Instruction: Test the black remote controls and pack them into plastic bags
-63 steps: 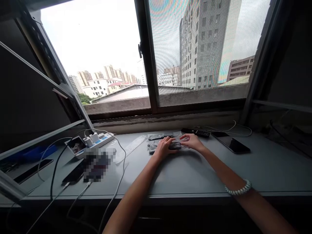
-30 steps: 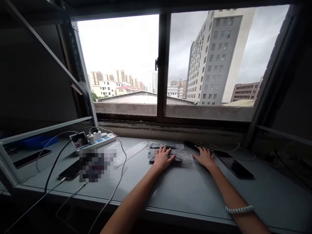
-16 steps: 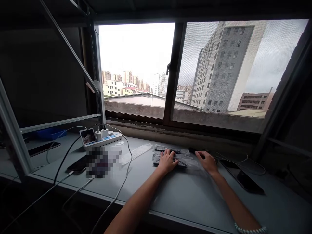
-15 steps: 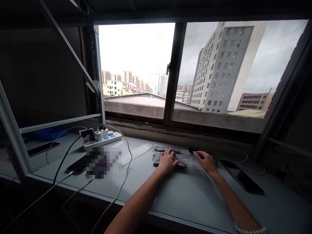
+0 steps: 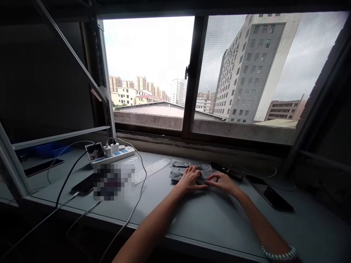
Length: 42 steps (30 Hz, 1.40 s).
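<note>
Several clear plastic bags (image 5: 176,175) with dark parts inside lie on the grey table (image 5: 208,215) below the window. My left hand (image 5: 189,179) rests on the top bag with fingers curled over its far edge and thumb toward the right. My right hand (image 5: 224,182) meets it from the right, fingertips pinched on the same bag's right end. A small dark part (image 5: 202,180) shows between the two hands. Another bag (image 5: 181,164) lies just behind them.
A black remote (image 5: 227,171) and a dark phone (image 5: 270,193) with a white cable lie to the right. Left are a long empty bag (image 5: 152,169), a white power strip (image 5: 115,156) with chargers and cables, another phone (image 5: 83,184), and metal shelving.
My right hand has come left from beside the remote to the bag and closed its fingertips on it. My left hand has curled from lying flat. The view shifted slightly.
</note>
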Tool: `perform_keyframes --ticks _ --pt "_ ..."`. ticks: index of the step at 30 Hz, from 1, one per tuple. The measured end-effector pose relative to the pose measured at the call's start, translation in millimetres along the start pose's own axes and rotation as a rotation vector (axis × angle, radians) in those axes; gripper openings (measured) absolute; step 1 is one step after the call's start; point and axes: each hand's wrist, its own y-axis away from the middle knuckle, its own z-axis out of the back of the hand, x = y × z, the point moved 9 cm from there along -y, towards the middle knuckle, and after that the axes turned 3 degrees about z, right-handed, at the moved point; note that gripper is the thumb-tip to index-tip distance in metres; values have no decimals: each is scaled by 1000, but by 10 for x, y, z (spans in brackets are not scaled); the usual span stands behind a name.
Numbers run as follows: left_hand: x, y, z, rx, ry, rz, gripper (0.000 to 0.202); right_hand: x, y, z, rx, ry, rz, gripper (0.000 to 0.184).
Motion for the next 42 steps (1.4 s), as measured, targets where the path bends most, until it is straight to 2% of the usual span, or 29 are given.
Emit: perform_keyframes --ticks 4,8,15,23,29,34,37,42 --pt "-40 -3 24 -13 -7 -40 44 68 -4 5 0 -10 22 32" --pt "-72 5 32 -13 -14 -56 47 50 -18 -37 44 -112 -13 32" --pt "-80 15 -19 53 -3 -30 58 -48 -49 -95 -23 -266 -59 38" --pt "-72 22 16 74 -71 34 70 1 -119 -160 -88 -463 -9 33" --pt "28 19 -15 112 -140 141 71 50 -138 -119 -171 -325 32 20" --pt "109 15 -60 186 -176 224 63 81 -132 -133 -171 -279 34 14" --pt "129 7 -77 206 -223 230 64 79 -123 -108 -164 -190 0 15" --pt "153 6 -78 188 -270 249 64 105 -65 55 -218 68 -30 24"
